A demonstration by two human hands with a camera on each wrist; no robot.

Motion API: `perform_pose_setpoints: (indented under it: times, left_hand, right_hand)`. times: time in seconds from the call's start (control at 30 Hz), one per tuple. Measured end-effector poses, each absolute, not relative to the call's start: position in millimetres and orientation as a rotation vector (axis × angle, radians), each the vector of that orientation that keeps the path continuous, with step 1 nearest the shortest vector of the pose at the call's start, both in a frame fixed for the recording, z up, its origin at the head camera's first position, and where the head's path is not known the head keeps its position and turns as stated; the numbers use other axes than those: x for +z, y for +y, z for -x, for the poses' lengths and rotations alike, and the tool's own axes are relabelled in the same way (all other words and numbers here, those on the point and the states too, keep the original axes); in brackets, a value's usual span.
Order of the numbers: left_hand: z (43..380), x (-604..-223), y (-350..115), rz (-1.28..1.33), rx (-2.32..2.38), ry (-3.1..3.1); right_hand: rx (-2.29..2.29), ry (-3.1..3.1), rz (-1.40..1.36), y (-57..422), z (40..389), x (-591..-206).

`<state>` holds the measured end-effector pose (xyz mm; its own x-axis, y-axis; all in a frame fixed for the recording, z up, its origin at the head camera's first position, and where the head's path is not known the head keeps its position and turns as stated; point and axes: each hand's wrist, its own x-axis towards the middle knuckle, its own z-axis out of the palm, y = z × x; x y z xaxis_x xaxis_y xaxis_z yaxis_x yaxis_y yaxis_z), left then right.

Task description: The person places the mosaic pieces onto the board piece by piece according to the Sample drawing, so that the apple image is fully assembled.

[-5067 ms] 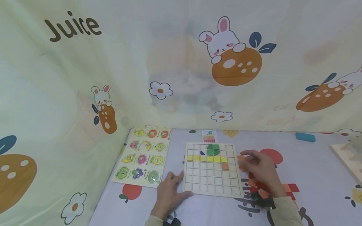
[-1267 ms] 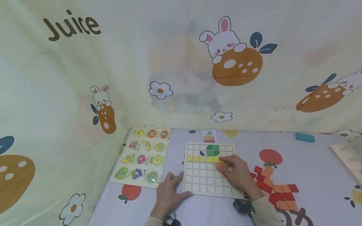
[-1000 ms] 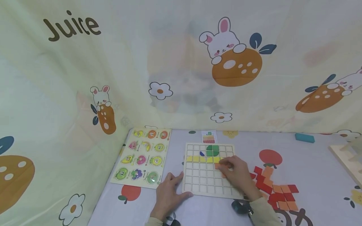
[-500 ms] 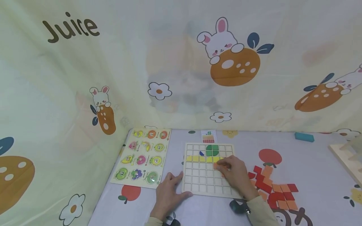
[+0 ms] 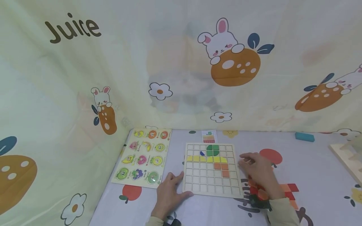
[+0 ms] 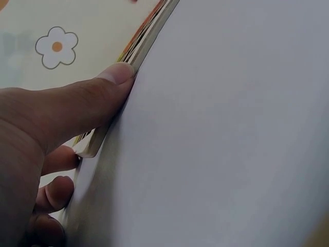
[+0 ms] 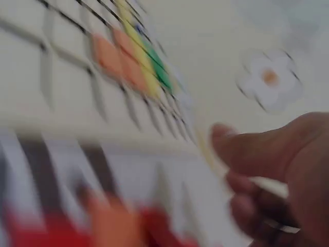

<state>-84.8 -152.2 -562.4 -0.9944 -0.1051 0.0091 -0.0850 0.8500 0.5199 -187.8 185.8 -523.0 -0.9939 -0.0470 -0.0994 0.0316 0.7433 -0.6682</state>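
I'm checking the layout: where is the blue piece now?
In the head view, the blue piece sits upper left on the grid board, just left of the green pieces, above the yellow row.

Bare right hand (image 5: 256, 168) now off pale square wooden grid board (image 5: 203, 180), just beyond its right edge, partly hiding loose flat red and orange tiles (image 5: 293, 187), seated orange square tiles (image 5: 225, 173) up from one to three.

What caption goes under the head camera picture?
Left hand holds the board, right hand beside it, yellow pieces in a row.
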Motion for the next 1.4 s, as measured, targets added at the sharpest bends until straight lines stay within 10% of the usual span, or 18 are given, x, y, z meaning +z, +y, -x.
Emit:
perform_pose_setpoints:
  times: [0.33, 1.4]
  left_hand:
    - [84, -558, -154, -0.171, -0.829, -2.989]
    - [85, -561, -150, -0.182, -0.842, -2.981]
  right_hand:
    - [-0.8, 2.693, -0.107, 270, 191, -513]
    - [-0.925, 2.644, 0.02, 276, 181, -521]
